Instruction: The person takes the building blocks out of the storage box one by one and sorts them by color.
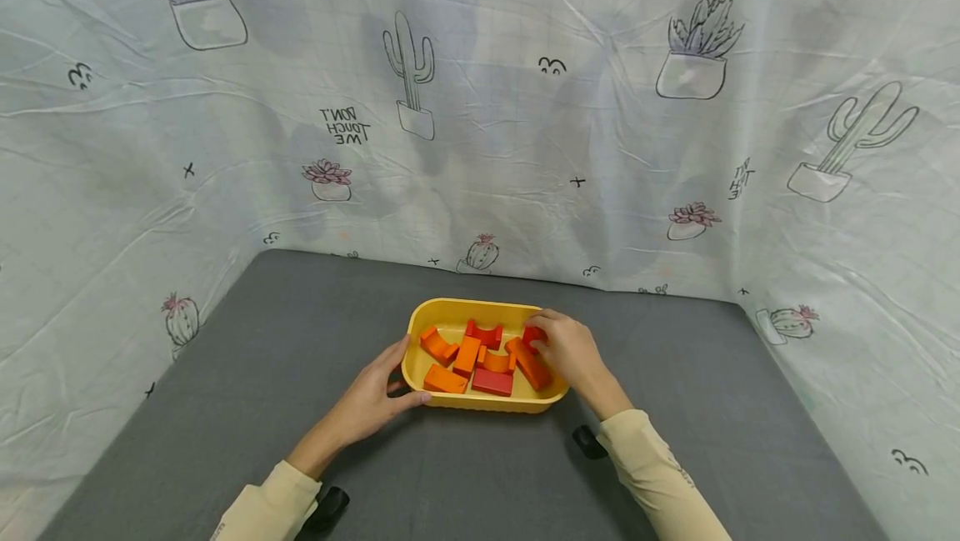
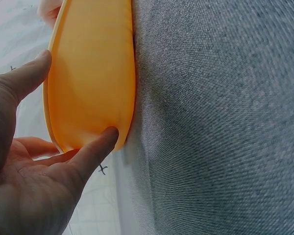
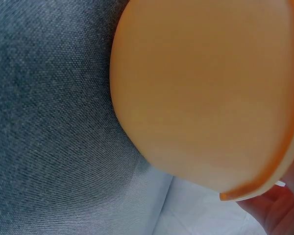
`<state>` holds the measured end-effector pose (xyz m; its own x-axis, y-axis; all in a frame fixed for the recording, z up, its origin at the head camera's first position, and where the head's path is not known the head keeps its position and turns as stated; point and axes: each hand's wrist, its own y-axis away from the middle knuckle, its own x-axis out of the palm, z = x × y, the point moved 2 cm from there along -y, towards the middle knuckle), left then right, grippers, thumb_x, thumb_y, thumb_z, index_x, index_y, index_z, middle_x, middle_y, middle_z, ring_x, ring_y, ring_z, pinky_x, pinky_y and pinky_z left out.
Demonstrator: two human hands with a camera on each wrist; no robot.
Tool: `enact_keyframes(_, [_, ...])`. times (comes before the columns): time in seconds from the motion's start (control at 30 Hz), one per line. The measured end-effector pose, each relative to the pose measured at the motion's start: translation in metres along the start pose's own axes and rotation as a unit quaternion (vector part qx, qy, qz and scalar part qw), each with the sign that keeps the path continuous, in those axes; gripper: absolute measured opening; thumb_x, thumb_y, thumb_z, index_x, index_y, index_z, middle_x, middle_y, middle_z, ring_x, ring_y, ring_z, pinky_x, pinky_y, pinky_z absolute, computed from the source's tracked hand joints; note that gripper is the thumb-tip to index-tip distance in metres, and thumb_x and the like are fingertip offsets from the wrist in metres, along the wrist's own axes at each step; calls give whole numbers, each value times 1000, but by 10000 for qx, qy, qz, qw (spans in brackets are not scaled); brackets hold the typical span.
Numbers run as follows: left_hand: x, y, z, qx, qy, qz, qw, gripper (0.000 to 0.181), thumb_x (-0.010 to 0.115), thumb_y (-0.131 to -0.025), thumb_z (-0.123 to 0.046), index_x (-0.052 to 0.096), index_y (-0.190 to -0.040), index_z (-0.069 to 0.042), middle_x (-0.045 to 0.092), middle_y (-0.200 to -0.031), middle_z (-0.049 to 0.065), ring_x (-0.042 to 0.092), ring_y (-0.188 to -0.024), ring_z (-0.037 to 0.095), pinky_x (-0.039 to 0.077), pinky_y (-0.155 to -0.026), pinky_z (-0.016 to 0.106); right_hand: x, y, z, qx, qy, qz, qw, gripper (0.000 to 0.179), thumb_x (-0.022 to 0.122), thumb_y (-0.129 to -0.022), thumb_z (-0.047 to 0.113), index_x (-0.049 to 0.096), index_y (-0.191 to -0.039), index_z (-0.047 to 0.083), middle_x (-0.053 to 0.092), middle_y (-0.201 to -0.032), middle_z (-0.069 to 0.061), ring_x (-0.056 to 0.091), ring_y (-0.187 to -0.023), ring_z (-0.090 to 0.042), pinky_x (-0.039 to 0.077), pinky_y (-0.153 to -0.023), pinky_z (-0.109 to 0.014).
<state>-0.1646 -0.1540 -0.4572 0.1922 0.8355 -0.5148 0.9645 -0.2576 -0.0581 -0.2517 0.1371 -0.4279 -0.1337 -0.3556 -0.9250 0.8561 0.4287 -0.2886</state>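
A yellow plastic tray (image 1: 487,408) stands on the grey table, with several red and orange toy blocks in it. My left hand (image 1: 367,398) grips its left end; in the left wrist view, thumb and fingers spread around the tray's outer wall (image 2: 93,68). Over the right end, my right hand (image 1: 568,349) reaches inside and pinches a red block (image 1: 531,335), partly covered by the fingers. Beside it leans a long orange block (image 1: 529,364). Orange arch-shaped blocks (image 1: 438,346) and a red rectangular block (image 1: 492,383) lie further left. The tray wall (image 3: 201,98) hides the right fingertips in the right wrist view.
Grey cloth covers the table (image 1: 337,291) around the tray. A white curtain (image 1: 487,107) printed with cacti hangs behind and along both sides. Black wrist straps or devices (image 1: 589,442) show beneath both sleeves.
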Motion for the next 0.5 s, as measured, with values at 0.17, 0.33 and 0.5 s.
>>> enact_keyframes(0.17, [0, 0, -1, -47, -14, 1, 10000, 98, 79, -84, -27, 17, -155, 1, 22, -158, 22, 38, -137, 37, 49, -97, 39, 1, -1, 1, -55, 66, 27, 10000, 27, 81, -78, 2, 75, -104, 7, 69, -109, -7, 66, -94, -25, 58, -83, -42])
enact_keyframes(0.33, [0, 0, -1, -67, -17, -2, 10000, 98, 79, -84, -27, 17, -155, 1, 23, -158, 22, 38, -138, 37, 49, -97, 39, 2, -2, 2, -70, 134, 45, 9999, 28, 82, -78, 3, 74, -104, 7, 69, -110, -8, 66, -97, -26, 57, -84, -44])
enact_keyframes(0.5, [1, 0, -1, -54, -31, -16, 10000, 98, 79, -84, -28, 18, -155, 1, 23, -158, 22, 38, -137, 37, 50, -96, 39, 2, -2, 2, -94, 85, 62, 9999, 29, 82, -78, 2, 74, -106, 6, 69, -111, -9, 66, -98, -27, 57, -86, -43])
